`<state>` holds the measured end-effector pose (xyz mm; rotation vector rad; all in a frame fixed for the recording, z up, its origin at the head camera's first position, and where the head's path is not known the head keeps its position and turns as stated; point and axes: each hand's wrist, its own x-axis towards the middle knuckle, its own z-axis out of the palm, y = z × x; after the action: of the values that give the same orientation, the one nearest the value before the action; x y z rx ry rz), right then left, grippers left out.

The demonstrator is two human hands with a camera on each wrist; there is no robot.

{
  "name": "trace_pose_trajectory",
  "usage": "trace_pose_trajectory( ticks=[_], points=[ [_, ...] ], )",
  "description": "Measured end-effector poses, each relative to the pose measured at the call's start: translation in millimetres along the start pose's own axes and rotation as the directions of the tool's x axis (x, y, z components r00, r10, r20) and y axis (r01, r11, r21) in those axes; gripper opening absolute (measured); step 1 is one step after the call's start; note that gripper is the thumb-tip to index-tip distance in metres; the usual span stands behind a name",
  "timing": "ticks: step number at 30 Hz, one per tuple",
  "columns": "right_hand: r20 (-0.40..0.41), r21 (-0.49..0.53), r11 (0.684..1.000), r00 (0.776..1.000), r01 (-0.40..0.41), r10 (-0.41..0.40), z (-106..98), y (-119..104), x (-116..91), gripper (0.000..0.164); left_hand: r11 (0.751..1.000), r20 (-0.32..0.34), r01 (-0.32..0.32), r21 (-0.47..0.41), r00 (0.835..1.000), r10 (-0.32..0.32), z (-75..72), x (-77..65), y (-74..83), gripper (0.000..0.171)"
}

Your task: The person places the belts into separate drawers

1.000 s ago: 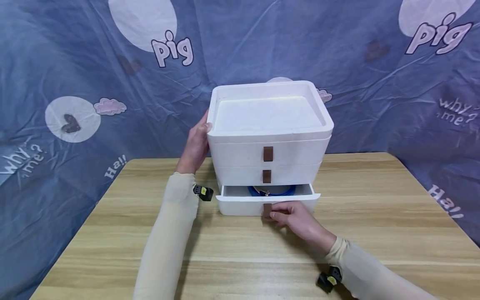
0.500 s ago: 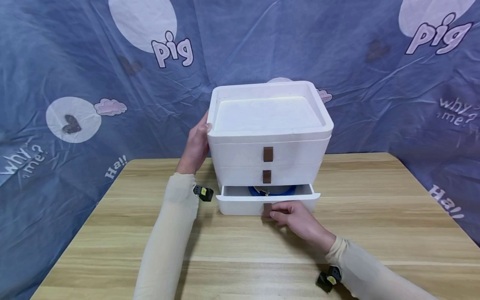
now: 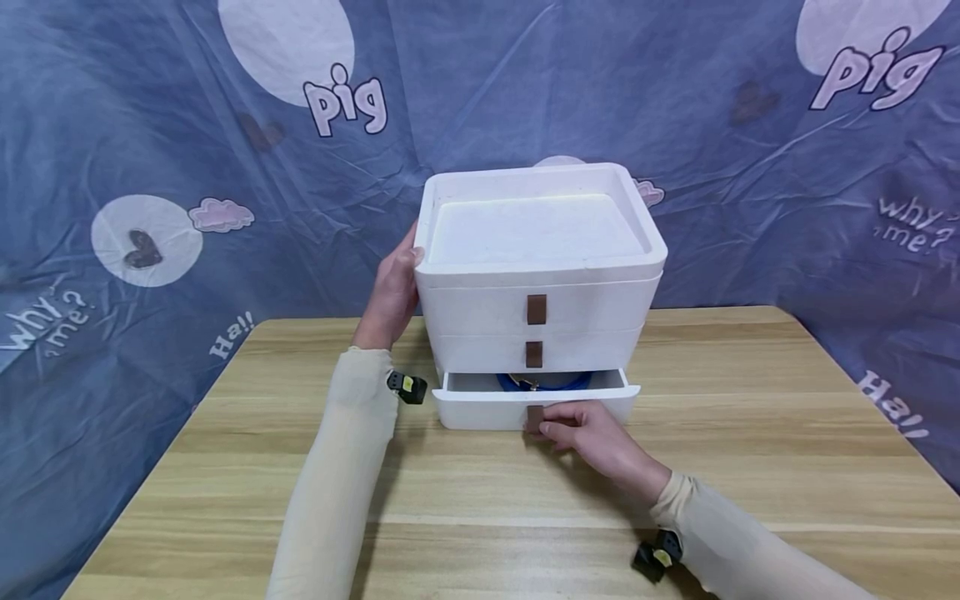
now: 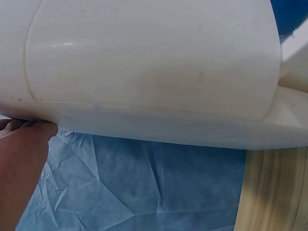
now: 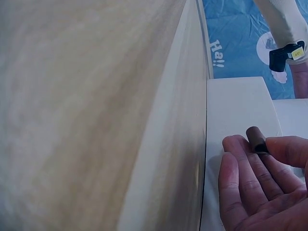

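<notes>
A white plastic drawer unit point(image 3: 540, 312) stands on the table, its bottom drawer point(image 3: 480, 411) pulled partly out. In that drawer lies a coiled blue cable point(image 3: 577, 382) with a gold-coloured connector. My left hand point(image 3: 392, 292) holds the unit's left side near the top rim, thumb over the edge; the other fingers are mostly hidden. With my right hand point(image 3: 600, 442) I pinch the brown pull tab point(image 3: 535, 418) on the drawer's front. The right wrist view shows this tab point(image 5: 256, 139) bent into a loop between thumb and fingers.
The unit has a shallow tray top point(image 3: 536, 229) and two upper drawers pushed in, each with a brown tab point(image 3: 536, 309). Beneath is a wood-grain table point(image 3: 480, 533). A blue printed cloth point(image 3: 480, 92) hangs close behind the unit.
</notes>
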<state>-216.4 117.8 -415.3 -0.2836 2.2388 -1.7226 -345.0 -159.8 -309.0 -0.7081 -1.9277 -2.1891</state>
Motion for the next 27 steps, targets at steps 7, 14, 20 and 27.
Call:
trace_pose_trajectory(
  ticks=[7,14,20,27],
  points=[
    [0.011,0.011,1.000,1.000,0.001,-0.001,0.0,0.5,0.3,0.027,1.000,-0.013,0.014,0.009,1.000,-0.014,0.2,-0.7,-1.0,0.075],
    [0.004,-0.003,1.000,1.000,0.004,-0.004,-0.4,-1.5,-0.1,0.026,1.000,-0.014,0.018,0.015,1.000,-0.018,0.6,-0.7,-0.7,0.076],
    [0.000,-0.002,1.000,1.000,0.002,-0.002,-0.9,-1.5,1.0,0.026,1.000,-0.022,0.017,0.003,1.000,-0.017,1.8,0.0,0.0,0.075],
    [-0.002,-0.002,1.000,1.000,0.008,-0.008,-1.9,1.1,2.7,0.026,1.000,-0.020,0.025,0.010,0.999,-0.025,2.0,-0.1,0.7,0.076]
  ],
)
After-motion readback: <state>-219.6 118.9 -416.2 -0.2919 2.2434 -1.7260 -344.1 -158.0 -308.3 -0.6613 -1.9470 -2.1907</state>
